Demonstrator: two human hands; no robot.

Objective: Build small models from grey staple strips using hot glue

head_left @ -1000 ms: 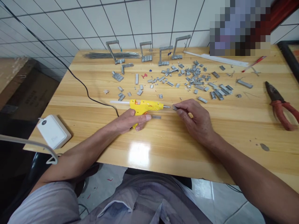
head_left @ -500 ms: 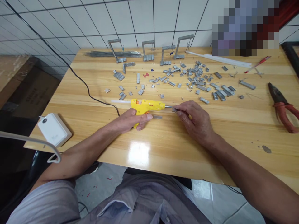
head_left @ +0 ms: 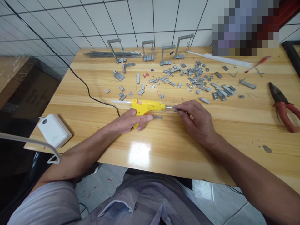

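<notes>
My left hand (head_left: 133, 120) is wrapped round the handle of a yellow hot glue gun (head_left: 150, 105), its nozzle pointing right. A clear glue stick (head_left: 121, 102) sticks out of the gun's back end. Just beyond my left thumb shows a short grey metal strip (head_left: 157, 117); whether that hand holds it I cannot tell. Between thumb and fingertips my right hand (head_left: 195, 118) pinches a small grey metal piece (head_left: 175, 109). That piece sits close to the nozzle tip; whether they touch is too small to tell.
Several small metal frames (head_left: 167, 55) stand along the back beside a bundle of thin wires (head_left: 93, 54). Loose metal pieces (head_left: 197, 73) lie scattered mid-table. Red-handled pliers (head_left: 284, 109) rest at right, a white power bank (head_left: 55, 130) at left. A black cord (head_left: 86, 86) runs to the gun.
My right hand and the metal piece have shifted very slightly away from the nozzle, to the right. The glue gun and my left hand stay in place.
</notes>
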